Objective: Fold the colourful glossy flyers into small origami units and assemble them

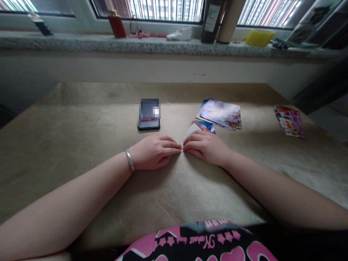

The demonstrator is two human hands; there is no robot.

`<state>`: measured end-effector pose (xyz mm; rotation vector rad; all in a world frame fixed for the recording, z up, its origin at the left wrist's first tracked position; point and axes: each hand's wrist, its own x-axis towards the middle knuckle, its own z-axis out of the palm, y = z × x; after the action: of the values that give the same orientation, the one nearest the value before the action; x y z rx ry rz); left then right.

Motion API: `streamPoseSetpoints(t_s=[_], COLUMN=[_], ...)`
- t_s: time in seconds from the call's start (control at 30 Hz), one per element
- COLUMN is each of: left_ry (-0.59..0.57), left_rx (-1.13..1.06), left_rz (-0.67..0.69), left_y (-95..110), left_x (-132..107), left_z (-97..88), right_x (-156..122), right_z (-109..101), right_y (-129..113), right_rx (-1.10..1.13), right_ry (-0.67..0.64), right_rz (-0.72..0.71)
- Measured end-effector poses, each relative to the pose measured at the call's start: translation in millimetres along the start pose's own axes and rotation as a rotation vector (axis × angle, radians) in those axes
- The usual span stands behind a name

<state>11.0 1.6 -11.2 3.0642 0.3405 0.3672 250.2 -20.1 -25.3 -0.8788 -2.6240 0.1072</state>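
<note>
My left hand (pixel 153 151) and my right hand (pixel 205 146) rest close together on the beige table cover (pixel 81 137), fingertips meeting at a small folded piece of coloured paper (pixel 199 127). Both hands pinch the paper's near corner, and the right hand covers most of it. A silver bracelet (pixel 129 160) circles my left wrist. Just beyond the left hand lies a dark phone (pixel 148 115), face up.
A stack of printed colourful sheets (pixel 221 114) lies behind the right hand. A smaller bundle of bright leaflets (pixel 290 121) sits at the far right. The stone windowsill (pixel 81 42) holds a red cup (pixel 116 25), a dark bottle (pixel 213 20) and a yellow container (pixel 259 37).
</note>
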Motion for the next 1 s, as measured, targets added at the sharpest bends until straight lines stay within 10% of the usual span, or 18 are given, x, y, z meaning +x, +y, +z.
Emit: streamPoseSetpoints(t_s=[1.0], left_ry=[0.047], left_rx=[-0.199], left_rz=[-0.122], left_y=[-9], left_x=[-7], left_z=[2.5], right_x=[0], right_z=[6], right_y=[-1], right_rx=[-0.043], right_ry=[0.050], right_rz=[0.035])
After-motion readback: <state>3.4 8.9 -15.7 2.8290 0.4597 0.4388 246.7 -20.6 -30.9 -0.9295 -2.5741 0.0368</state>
